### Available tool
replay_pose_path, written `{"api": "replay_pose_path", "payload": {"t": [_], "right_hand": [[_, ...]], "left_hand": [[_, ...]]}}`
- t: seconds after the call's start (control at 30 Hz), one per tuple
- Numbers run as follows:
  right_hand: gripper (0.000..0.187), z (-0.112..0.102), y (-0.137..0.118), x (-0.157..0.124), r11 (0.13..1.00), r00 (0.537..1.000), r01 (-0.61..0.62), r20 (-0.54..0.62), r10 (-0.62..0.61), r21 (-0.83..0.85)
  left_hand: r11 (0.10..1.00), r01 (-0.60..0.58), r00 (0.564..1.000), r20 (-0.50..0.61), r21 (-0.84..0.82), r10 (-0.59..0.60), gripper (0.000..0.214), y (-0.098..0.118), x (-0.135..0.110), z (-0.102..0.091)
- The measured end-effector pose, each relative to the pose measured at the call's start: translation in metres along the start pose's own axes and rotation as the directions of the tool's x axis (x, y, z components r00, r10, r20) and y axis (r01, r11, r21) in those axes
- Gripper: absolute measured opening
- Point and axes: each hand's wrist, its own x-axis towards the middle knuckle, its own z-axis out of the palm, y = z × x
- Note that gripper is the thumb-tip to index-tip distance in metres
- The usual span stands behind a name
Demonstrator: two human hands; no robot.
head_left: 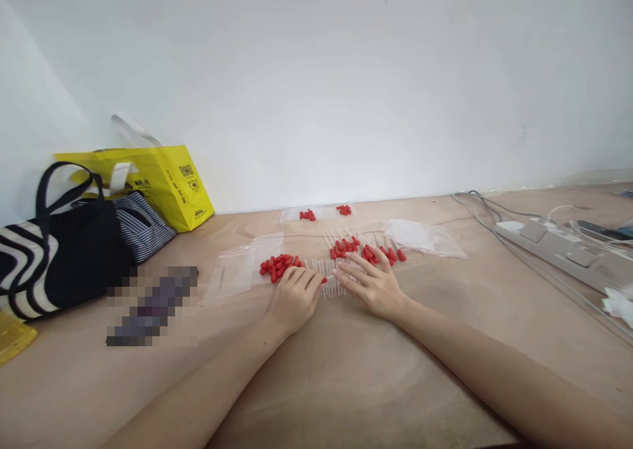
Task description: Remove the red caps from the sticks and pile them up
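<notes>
My left hand (297,297) is closed in a pinch, with a small red rubber bulb (324,280) showing at its fingertips. Close beside it, my right hand (373,284) has its fingers bent together around a thin clear dropper tube (331,277), whose end meets the red bulb. Under and between both hands lies a row of clear tubes (316,264). A heap of loose red bulbs (277,264) rests just beyond my left hand. Past my right fingers are droppers with red bulbs fitted (343,246), their thin stems pointing away; more (390,256) lie partly behind that hand.
Clear plastic bags (237,271) lie left of the heap, others (428,237) at right. Near the wall, another bag (321,213) carries red-bulbed droppers. A yellow bag (173,185), a black bag (74,258) and a pixelated object (153,307) are left; a power strip (568,251) with cables is right.
</notes>
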Motion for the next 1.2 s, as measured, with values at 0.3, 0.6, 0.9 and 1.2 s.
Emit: {"api": "replay_pose_path", "payload": {"t": [0.3, 0.6, 0.9, 1.2], "right_hand": [[0.025, 0.0055, -0.0041, -0.0023, 0.998, 0.997, 0.052, -0.06, -0.05, 0.034], [0.022, 0.0084, -0.0025, -0.0022, 0.994, 0.994, 0.097, -0.064, -0.094, 0.043], [0.018, 0.0096, -0.0016, -0.0036, 0.992, 1.0, 0.027, 0.0, -0.028, 0.12], [0.019, 0.0101, -0.0028, -0.002, 0.978, 0.999, -0.042, 0.017, 0.039, 0.203]], "left_hand": [[0.997, -0.052, 0.995, -0.085, -0.058, 0.047, 0.023, 0.003, 0.0, 0.0022], [0.993, -0.072, 0.994, -0.086, -0.092, 0.064, 0.023, 0.0009, -0.0017, 0.0064], [0.988, -0.099, 0.995, -0.03, -0.115, 0.096, 0.028, -0.0017, -0.0001, 0.0011], [0.977, -0.08, 0.997, -0.014, -0.196, 0.079, 0.031, -0.0034, -0.0013, 0.0078]]}}
